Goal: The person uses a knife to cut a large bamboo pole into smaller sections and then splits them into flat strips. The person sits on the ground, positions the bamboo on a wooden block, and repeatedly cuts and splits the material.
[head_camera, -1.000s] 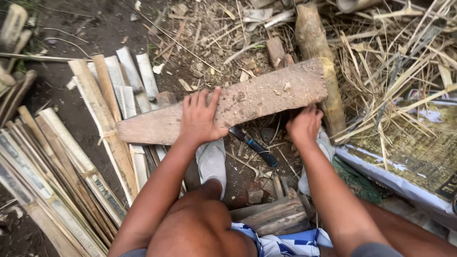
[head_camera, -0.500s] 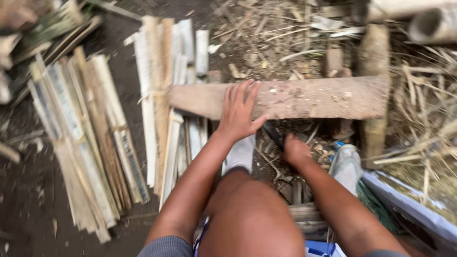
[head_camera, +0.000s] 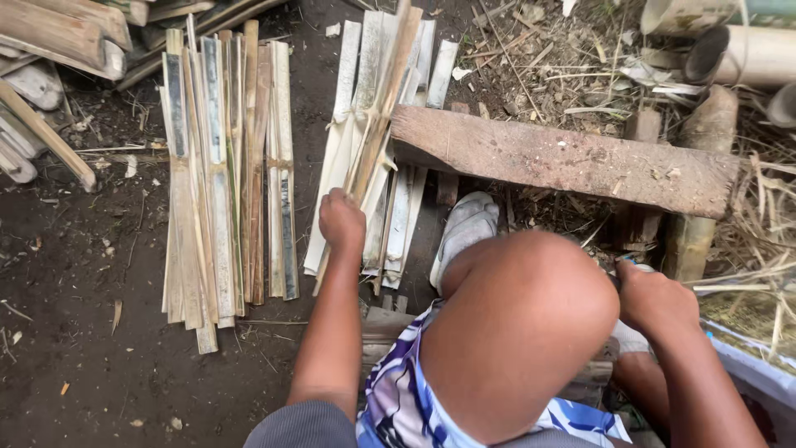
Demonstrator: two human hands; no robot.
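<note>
Bare soil lay open at left; a bundle of bamboo slats, a thick wooden plank and dry straw blocked ground ahead.

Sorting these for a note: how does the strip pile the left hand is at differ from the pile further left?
The near pile fans out, its top leaning on the plank; the far pile lies flat on the soil, strips roughly parallel. The left hand grips a strip of the near pile; nothing touches the far pile. The near pile looks paler, the far pile browner and greener. Both are long split strips running the same way.
</note>
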